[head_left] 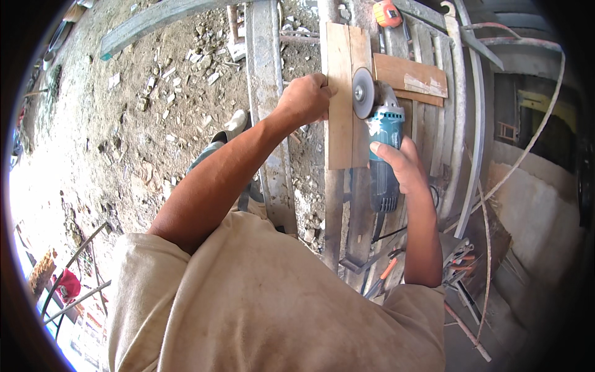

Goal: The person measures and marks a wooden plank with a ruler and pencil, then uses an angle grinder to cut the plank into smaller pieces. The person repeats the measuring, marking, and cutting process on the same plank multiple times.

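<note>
A pale wooden board [339, 139] lies lengthwise over the metal bars, with a thin line running down its length. My left hand [305, 100] is closed on the board's left edge, fingers curled around it. In my right hand [404, 166] is a teal and black angle grinder [385, 127], gripped around its body. The grinder's grey disc [363, 93] stands over the board's right part, beside that line. Whether the disc touches the wood or spins, I cannot tell.
A shorter brown board [412, 75] lies right of the disc, with an orange tape measure [387, 13] beyond. Orange-handled tools [388, 270] lie near my right forearm. A long metal beam [268, 74] runs along the left; rubble [180, 74] covers the ground. A rope [527, 155] hangs at right.
</note>
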Motion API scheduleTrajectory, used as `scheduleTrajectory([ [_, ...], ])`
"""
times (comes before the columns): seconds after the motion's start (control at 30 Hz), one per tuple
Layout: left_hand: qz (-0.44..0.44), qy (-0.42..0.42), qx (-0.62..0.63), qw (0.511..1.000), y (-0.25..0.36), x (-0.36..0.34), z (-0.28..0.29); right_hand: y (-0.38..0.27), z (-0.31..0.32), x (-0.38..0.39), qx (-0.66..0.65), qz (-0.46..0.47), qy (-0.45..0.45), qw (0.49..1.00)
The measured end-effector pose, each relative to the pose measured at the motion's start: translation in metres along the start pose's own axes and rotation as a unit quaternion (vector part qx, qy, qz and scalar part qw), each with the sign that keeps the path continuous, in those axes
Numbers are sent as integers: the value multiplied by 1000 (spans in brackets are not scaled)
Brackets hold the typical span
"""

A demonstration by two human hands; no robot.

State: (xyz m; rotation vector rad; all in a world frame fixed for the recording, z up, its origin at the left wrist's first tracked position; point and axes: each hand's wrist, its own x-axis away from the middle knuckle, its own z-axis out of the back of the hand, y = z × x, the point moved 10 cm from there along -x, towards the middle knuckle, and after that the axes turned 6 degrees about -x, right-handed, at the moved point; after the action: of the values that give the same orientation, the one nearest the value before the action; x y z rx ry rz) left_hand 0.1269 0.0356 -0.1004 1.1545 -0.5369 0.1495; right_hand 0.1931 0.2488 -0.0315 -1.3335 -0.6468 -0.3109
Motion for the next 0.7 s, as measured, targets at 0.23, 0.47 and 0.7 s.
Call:
scheduleTrajectory([
  [0.23,-11,2,-15,1000,3,2,1,-2,3,-7,-5,3,24,1000],
  [0.47,14,-15,-18,1000,3,3,0,-10,4,-22,9,14,17,1000],
  [0.7,13,-11,-10,1000,2,3,0,-13,4,-23,-2,6,39,999],
])
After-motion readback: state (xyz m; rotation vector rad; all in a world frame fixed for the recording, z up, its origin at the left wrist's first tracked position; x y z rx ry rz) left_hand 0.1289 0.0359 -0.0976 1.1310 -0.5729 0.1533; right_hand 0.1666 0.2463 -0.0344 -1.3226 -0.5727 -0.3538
